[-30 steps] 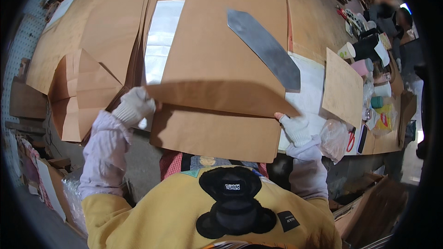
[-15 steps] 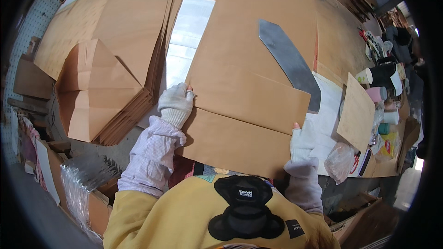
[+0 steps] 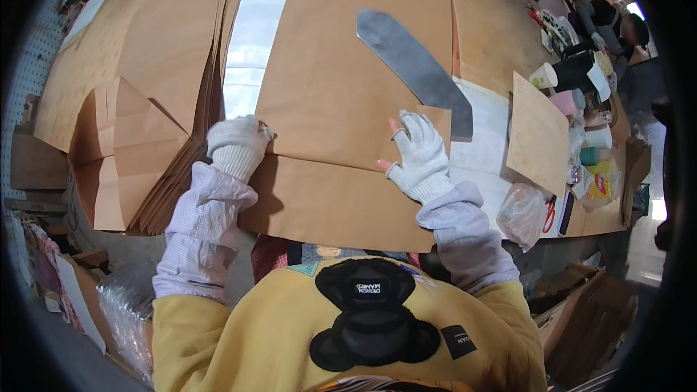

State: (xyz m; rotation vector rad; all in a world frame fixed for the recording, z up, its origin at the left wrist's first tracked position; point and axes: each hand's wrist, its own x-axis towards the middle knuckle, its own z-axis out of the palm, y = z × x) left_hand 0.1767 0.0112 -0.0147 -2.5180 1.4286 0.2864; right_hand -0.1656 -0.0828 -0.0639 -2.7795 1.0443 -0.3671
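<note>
A large brown paper sheet [image 3: 341, 199] lies before me with a crosswise fold, its near part reaching over the table's front edge. My left hand [image 3: 238, 144], in a white glove with bare fingertips, is closed on the sheet's left edge at the fold. On the right part of the sheet, my right hand [image 3: 421, 154], gloved the same way, lies with its fingers spread. Beyond it, a flat grey pointed plate [image 3: 417, 65] rests slantwise on the paper. To the left stands a stack of brown paper [image 3: 170, 51] with a folded, opened-out paper piece [image 3: 134, 149] at its near end.
White sheets [image 3: 483, 112] lie under the brown paper. At right are a thin board [image 3: 539, 127], a clear plastic bag [image 3: 520, 214], red-handled scissors [image 3: 548, 214], cups [image 3: 568, 101] and a yellow packet [image 3: 601, 178]. Another person [image 3: 606, 25] is at the far right.
My right hand has left the sheet's right edge and now lies spread on top of it. My left hand stays at the left edge. The whole view has shifted; the other person shows more clearly.
</note>
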